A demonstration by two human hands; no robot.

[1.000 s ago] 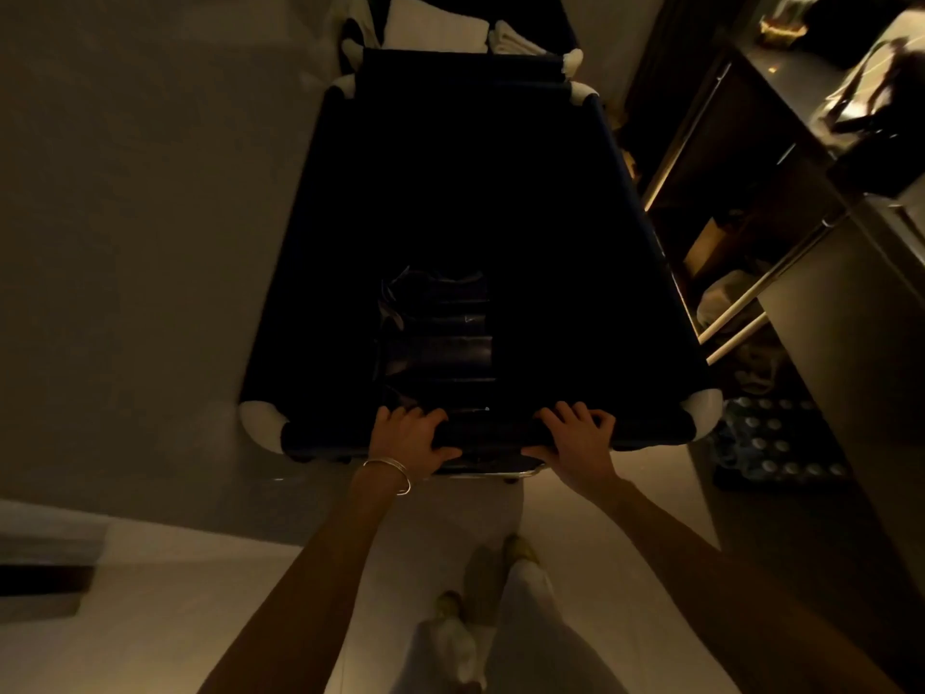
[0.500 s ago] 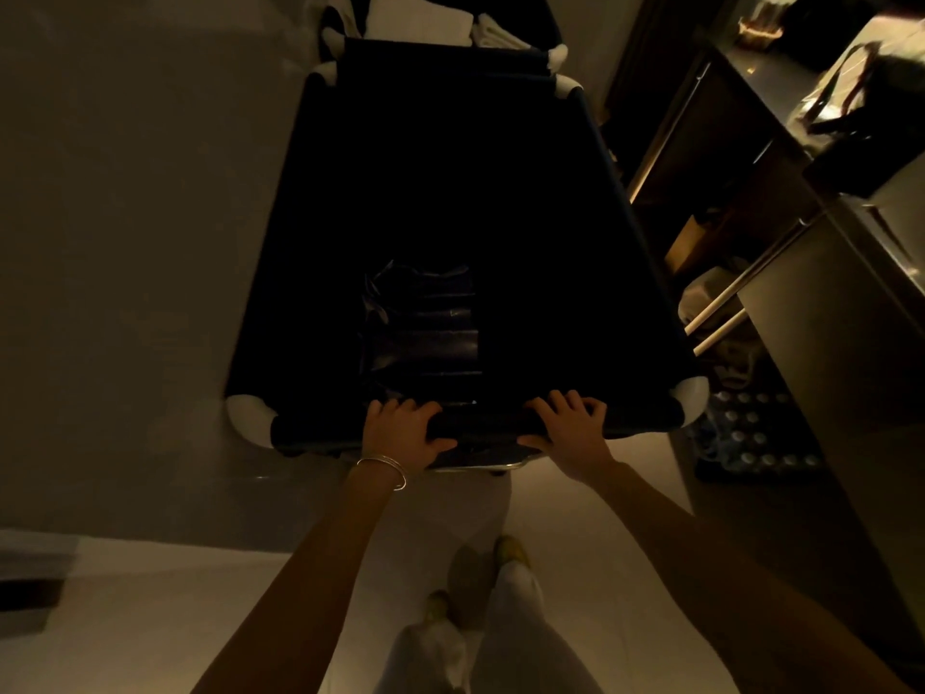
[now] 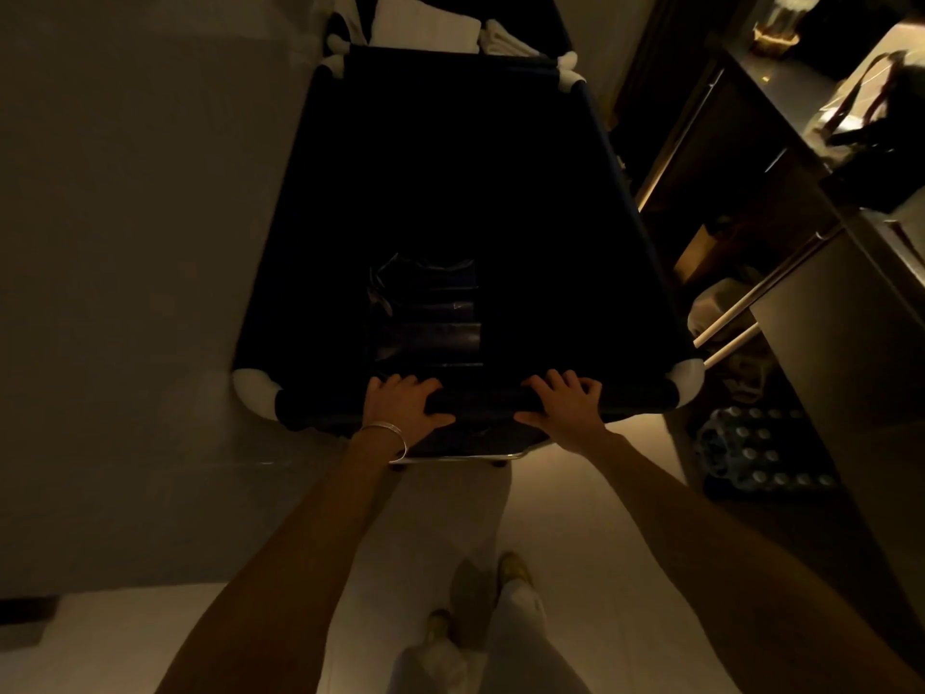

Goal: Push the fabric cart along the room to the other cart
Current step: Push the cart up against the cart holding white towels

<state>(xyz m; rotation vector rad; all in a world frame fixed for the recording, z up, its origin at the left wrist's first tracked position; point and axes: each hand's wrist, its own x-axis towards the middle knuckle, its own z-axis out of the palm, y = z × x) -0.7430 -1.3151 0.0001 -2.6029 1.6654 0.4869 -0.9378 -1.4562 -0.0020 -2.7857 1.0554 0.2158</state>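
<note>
A dark fabric cart (image 3: 625, 232) with white corner pieces fills the middle of the dim view. Dark folded material (image 3: 425, 313) lies in its bottom. My left hand (image 3: 400, 405), with a bracelet on the wrist, and my right hand (image 3: 565, 405) both grip the cart's near rim bar, fingers curled over it. Just beyond the far rim stands the other cart (image 3: 425, 27), holding white folded linen; the two carts' ends look very close or touching.
A plain wall (image 3: 125, 242) runs along the left, close to the cart. On the right are dark counters and cabinets (image 3: 826, 303) with rail handles, and a pack of bottles (image 3: 761, 453) on the floor. My feet stand on pale floor (image 3: 575, 518) behind the cart.
The cart and my hands have shifted slightly forward between the wall and the cabinets; the other cart's linen stays right at the far rim. My feet have stepped forward.
</note>
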